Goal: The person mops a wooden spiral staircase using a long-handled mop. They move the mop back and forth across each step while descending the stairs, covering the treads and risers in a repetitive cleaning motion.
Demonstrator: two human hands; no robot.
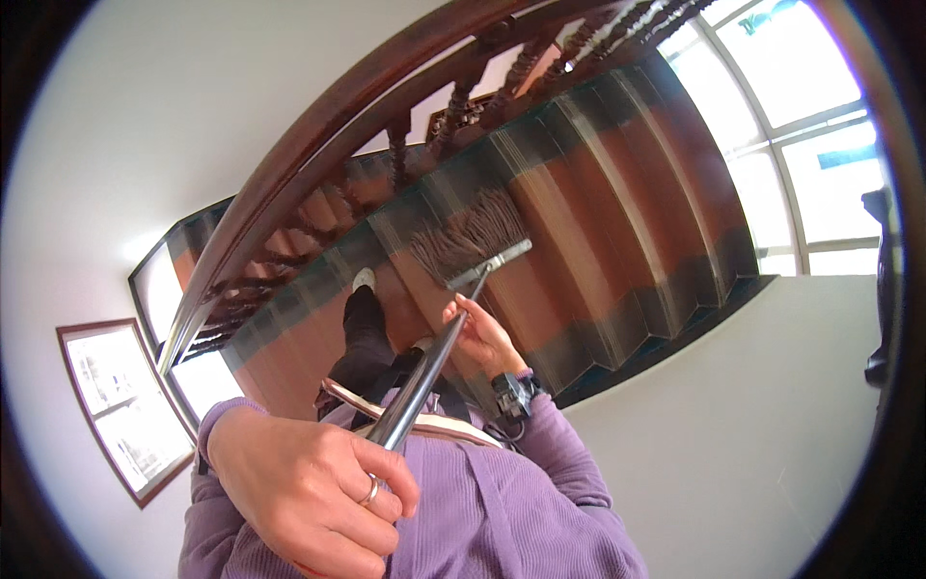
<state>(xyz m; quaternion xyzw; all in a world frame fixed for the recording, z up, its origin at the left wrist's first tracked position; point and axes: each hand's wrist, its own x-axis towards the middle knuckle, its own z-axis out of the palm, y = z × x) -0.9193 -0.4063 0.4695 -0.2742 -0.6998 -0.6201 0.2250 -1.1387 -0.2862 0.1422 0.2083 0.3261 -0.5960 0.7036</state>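
A string mop runs away from me, its dark metal handle slanting down from my body to the stairs. My left hand, with a ring on one finger, is wrapped around the upper end of the handle close to my chest. Lower down the shaft, my right hand holds it with bent fingers; a device is strapped to that wrist. The pole joins a pale clamp bar. Grey-brown strands spread from the bar over a stair tread, towards the banister side.
Red-brown stairs with dark borders and pale striped edges surround my feet. A dark wooden handrail with turned balusters borders one side, a white wall the other. Large window panes stand at upper right. One shoe is on a step.
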